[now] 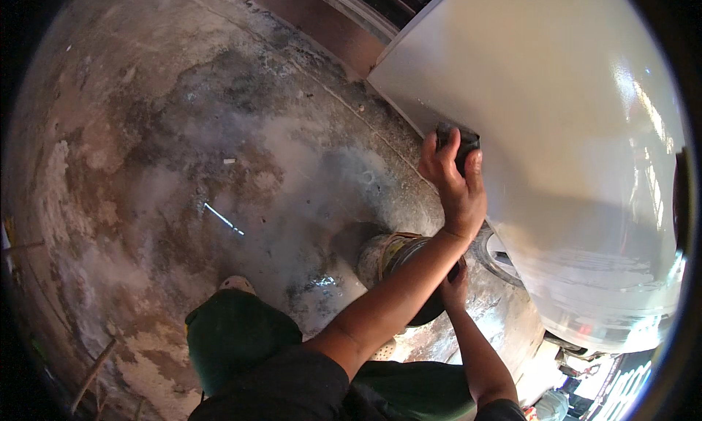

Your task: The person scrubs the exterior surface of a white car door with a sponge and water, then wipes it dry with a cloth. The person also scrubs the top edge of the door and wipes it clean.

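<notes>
My left hand (455,183) reaches up and across to the lower edge of a glossy white vehicle panel (556,114). Its fingers are closed around a small black block (466,145) that rests against the panel. Below my left forearm stands a stained bucket (374,259) with a dark inside, partly covered by that arm. My right hand (455,288) is at the bucket's right side, its fingers curled around something dark that I cannot make out. The left forearm hides part of it.
Wet, stained concrete floor (183,150) spreads left and ahead, with a small white scrap (229,161) on it. A wheel (501,259) shows under the panel. My knees in green cloth (238,337) are at the bottom. Thin sticks (93,373) stand at lower left.
</notes>
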Available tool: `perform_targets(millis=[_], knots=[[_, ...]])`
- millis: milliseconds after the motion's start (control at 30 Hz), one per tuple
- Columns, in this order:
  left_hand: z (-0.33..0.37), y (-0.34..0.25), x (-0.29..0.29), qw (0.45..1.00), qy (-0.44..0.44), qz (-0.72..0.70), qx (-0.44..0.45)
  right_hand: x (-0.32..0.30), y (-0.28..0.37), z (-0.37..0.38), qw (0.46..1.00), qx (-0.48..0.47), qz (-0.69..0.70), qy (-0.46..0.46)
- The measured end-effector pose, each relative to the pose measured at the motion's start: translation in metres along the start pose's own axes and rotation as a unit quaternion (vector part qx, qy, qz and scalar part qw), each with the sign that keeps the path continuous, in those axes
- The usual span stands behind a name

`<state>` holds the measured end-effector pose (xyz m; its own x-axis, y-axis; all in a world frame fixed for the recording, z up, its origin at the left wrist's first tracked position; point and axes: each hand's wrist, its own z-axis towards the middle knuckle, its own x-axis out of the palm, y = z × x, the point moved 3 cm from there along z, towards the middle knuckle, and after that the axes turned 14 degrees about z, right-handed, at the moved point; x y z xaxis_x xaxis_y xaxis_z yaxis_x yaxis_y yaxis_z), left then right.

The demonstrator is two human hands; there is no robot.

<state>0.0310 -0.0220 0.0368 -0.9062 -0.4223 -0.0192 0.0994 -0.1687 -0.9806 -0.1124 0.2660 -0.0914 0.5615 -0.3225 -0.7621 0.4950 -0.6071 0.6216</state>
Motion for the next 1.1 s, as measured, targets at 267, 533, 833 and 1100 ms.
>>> perform_targets(millis=[267, 533, 833, 1100], knots=[[0.079, -0.008, -0.015, 0.996, -0.041, -0.074, -0.028, 0.004, 0.015, -0.006, 0.999, -0.009, -0.031, -0.007], [0.128, -0.010, -0.018, 0.975, -0.075, -0.204, -0.036, -0.001, 0.008, -0.008, 0.999, -0.027, -0.023, -0.012], [-0.009, -0.024, 0.001, 0.991, -0.021, -0.031, 0.127, -0.008, -0.001, -0.001, 0.999, -0.019, -0.032, 0.029], [0.031, -0.024, 0.005, 0.992, -0.035, -0.113, 0.040, -0.001, 0.006, 0.005, 0.997, 0.005, -0.039, 0.064]])
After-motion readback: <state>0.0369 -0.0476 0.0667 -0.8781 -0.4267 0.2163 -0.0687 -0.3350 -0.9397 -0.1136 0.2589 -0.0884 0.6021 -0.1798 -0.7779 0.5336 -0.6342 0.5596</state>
